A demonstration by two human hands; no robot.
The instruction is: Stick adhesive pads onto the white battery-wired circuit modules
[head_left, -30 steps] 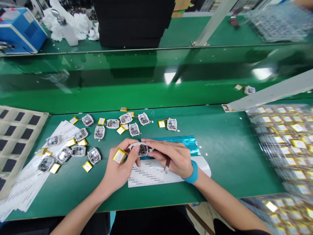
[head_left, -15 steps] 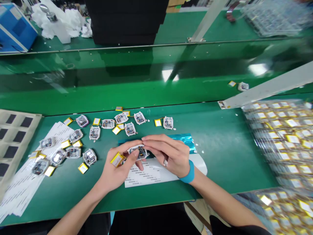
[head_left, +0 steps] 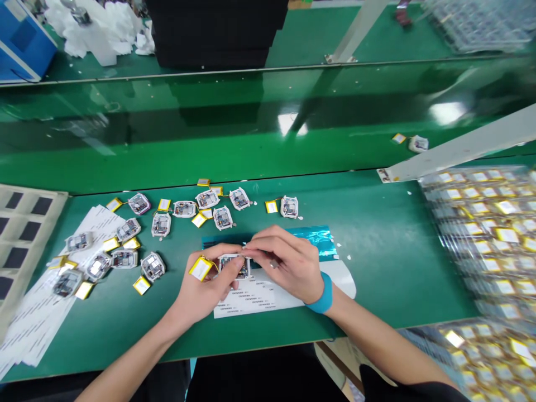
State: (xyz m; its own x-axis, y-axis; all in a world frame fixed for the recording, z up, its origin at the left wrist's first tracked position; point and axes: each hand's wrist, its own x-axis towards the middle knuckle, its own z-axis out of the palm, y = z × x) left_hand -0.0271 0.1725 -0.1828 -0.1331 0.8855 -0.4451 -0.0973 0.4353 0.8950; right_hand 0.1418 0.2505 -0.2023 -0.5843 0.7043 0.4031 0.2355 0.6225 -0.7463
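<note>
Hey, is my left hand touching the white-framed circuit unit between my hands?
Touching. The head view shows your left hand holding the white-framed circuit unit, thumb lying across its face.

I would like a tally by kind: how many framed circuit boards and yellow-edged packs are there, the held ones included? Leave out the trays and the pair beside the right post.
Framed circuit boards: 14 (13 lying, 1 in the left hand)
Yellow-edged packs: 14 (13 lying, 1 on that hand)
Total: 28
</note>
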